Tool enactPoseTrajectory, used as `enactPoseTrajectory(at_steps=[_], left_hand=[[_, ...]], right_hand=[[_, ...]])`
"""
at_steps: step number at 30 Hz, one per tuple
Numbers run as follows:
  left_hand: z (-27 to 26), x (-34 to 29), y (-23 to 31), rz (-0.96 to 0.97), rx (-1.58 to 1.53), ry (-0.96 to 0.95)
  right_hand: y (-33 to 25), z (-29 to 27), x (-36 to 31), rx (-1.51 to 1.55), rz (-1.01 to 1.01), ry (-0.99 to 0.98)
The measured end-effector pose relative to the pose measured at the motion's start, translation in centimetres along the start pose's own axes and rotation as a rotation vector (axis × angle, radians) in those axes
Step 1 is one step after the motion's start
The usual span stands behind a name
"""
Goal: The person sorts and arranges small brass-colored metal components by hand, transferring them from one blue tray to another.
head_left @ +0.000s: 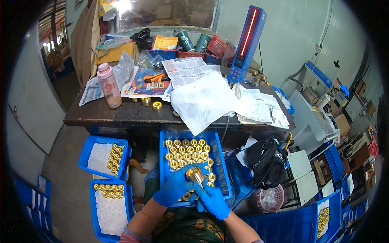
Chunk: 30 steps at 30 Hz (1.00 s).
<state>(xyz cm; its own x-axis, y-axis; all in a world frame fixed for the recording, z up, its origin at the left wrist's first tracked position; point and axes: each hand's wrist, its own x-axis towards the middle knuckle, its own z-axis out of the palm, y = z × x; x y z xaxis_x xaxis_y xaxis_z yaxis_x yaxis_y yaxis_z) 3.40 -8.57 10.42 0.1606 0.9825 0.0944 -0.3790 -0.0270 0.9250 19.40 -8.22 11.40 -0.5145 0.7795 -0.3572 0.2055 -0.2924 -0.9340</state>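
Observation:
Both my hands wear blue gloves and meet over a blue bin [227, 184] in front of my lap. Between them is a shiny cylindrical metal piece [195, 175], gold at its upper end and silvery along its side. My left hand [176, 187] closes on it from the left. My right hand [212, 199] grips its lower right part with bent fingers. Whether it is one part or two fitted together, I cannot tell. Rows of short brass-coloured ring fittings [186, 150] stand in the bin below; my hands hide some of them.
Two blue trays [92, 210] with fittings on white liners stand at the left. The dark table [142, 117] ahead bears a pink bottle [108, 87], orange-handled pliers [157, 77], papers [202, 97] and a blue display column [247, 44]. A black bag [267, 162] and pink basket [269, 198] sit right.

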Motion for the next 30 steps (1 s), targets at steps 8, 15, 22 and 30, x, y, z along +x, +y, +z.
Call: enactPoseTrajectory(at_steps=[8,15,22,30], left_hand=[[3.6,-0.7,0.3,-0.007,0.088,0.205],[2.8,-2.3,-1.1,-0.029,0.194,0.266],[3.8,-2.5,-0.5,0.011,-0.204,0.152],[3.2,-2.8,-1.1,0.107,0.048,0.265]], right_hand=[[5.0,-0.8,2.2,-0.82,-0.804,0.463],[4.4,-1.0,1.3,-0.805,-0.804,0.453],[4.4,0.5,1.0,-0.641,-0.841,0.385],[5.5,0.6,1.2,-0.578,-0.681,0.298]])
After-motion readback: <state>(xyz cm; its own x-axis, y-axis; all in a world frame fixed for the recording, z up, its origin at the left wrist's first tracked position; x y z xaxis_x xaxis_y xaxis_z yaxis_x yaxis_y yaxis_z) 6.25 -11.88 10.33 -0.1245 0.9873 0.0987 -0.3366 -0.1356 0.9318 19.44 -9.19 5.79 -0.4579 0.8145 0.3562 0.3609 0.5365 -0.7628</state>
